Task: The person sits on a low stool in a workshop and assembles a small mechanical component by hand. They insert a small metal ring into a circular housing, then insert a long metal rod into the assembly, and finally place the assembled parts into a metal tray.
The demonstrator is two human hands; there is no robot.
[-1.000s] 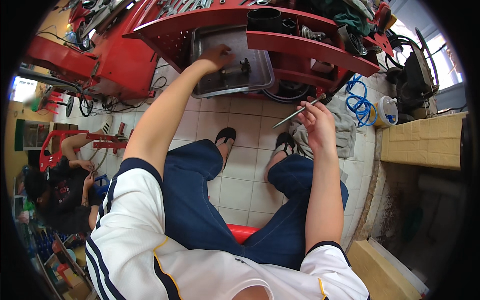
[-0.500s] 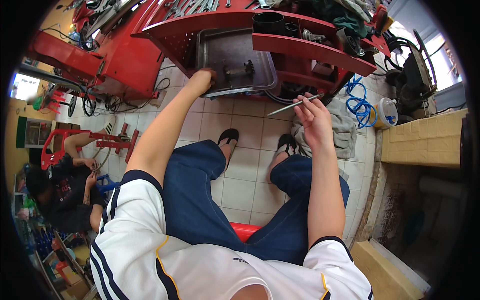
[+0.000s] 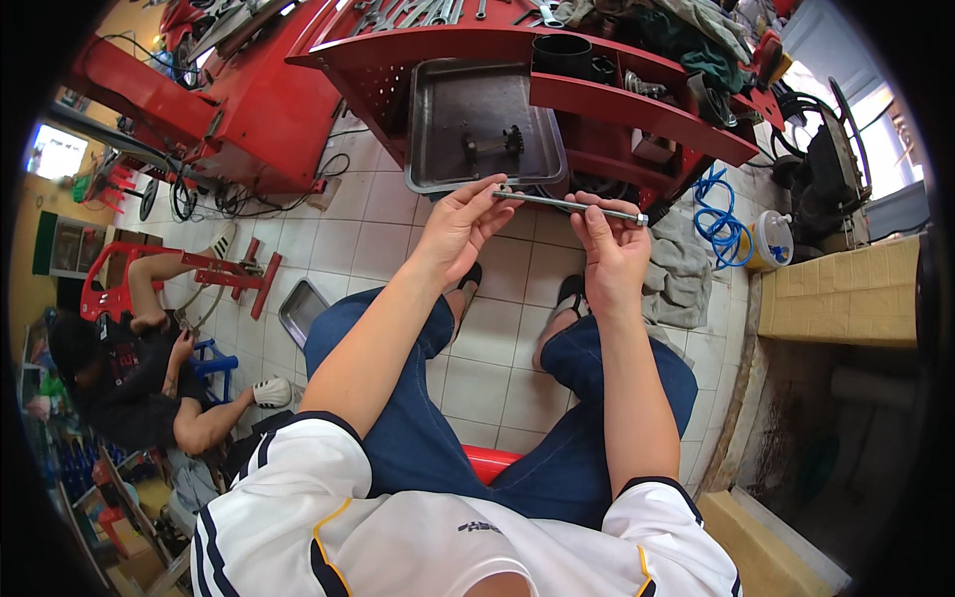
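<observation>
A long silvery bolt (image 3: pixel 545 201) with a hex head at its right end lies nearly level across both hands. My right hand (image 3: pixel 613 261) is closed round it near the head, thumb on top. At the other end, my left hand (image 3: pixel 456 231) pinches a small metal nut-like piece (image 3: pixel 504 189) right against the bolt's tip; whether it is threaded on, I cannot tell. Just beyond the hands, a dark metal tray (image 3: pixel 416 129) holds a greasy spool-shaped metal part (image 3: pixel 492 146).
Behind the tray stands a red tool cart (image 3: pixel 448 45) with wrenches on top and a tray of parts. On the right are a grey cloth (image 3: pixel 678 274), a coiled blue hose (image 3: pixel 718 224) and a white bucket (image 3: pixel 770 242). Another person (image 3: pixel 134 378) sits at the left; a second tray (image 3: pixel 301 310) lies beside my knee.
My left hand has left the tray and come to the bolt's left end with a small piece. The right hand has shifted its hold, bringing the bolt nearly level.
</observation>
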